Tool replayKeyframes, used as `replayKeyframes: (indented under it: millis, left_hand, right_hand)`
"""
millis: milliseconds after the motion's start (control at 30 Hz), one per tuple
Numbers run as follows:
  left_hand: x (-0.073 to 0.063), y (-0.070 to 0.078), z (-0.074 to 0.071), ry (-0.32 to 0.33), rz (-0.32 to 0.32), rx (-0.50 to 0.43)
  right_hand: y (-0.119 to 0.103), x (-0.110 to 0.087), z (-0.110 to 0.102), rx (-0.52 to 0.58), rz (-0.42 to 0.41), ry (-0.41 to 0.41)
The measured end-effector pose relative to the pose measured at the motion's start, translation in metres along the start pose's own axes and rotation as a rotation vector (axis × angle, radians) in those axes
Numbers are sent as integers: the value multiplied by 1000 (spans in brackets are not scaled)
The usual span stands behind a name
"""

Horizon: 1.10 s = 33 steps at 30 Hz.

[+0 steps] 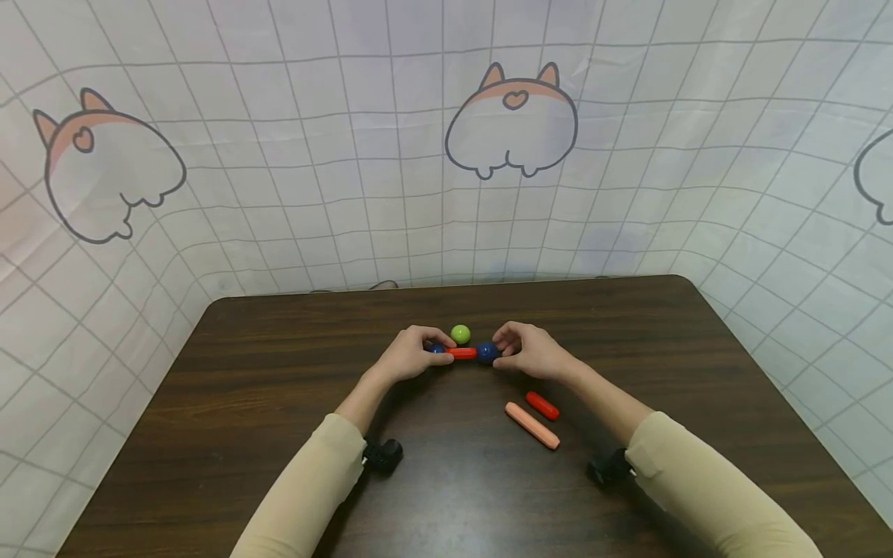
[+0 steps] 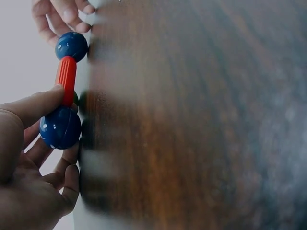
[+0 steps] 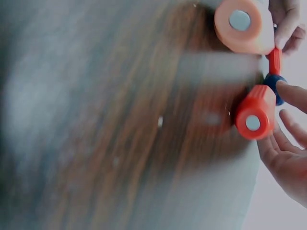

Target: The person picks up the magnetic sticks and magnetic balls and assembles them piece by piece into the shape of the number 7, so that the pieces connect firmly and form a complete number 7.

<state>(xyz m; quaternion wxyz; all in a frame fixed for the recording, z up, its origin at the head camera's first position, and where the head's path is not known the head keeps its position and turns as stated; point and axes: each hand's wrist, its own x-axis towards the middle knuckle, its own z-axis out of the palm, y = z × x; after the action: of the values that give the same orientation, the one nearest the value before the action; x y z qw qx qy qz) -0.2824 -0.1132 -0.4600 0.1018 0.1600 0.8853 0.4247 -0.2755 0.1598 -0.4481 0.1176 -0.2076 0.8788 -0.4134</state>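
A short red magnetic rod (image 1: 462,353) lies between two blue balls, its ends against them. My left hand (image 1: 407,355) pinches the rod beside the left blue ball (image 2: 61,127), with the thumb on the rod's near side. That ball is partly hidden by the fingers in the head view. At the other end, my right hand (image 1: 536,353) has its fingers and thumb loosely curved and parted beside the right blue ball (image 1: 487,353). Whether a fingertip touches that ball is hard to tell. A green ball (image 1: 460,334) sits just behind the rod.
A second red rod (image 1: 542,405) and a longer peach rod (image 1: 532,425) lie on the dark wooden table (image 1: 279,403), nearer me and toward the right. Round silvery inserts show in their ends in the right wrist view. A white grid-patterned curtain (image 1: 349,194) hangs behind the table.
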Motion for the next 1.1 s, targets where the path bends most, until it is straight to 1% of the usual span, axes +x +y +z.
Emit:
replayKeyframes:
  millis: [167,367,533,733,900,1100]
  left_hand:
    - [1,-2,1,3,-1,-1]
    - [1,-3,1,-6,-8,-30]
    - [1,-4,1,-5,-5,-27]
    - [1,-4,1,-3,1,-19]
    - [2,-4,1,-4,-2,-18]
    - [2,-6,0,-4,-13,-24]
  right_hand:
    - [3,-8,-8,-26,-10,-16]
    - [2,-23,-16,-59,-32,-49]
    - [2,-35,-24,-62,-41,-86]
    - [2,-50,-31,-53,-32,-146]
    - [1,-60,-34,-59,-34,-162]
    - [-2,-68,-35,-62,4,-206]
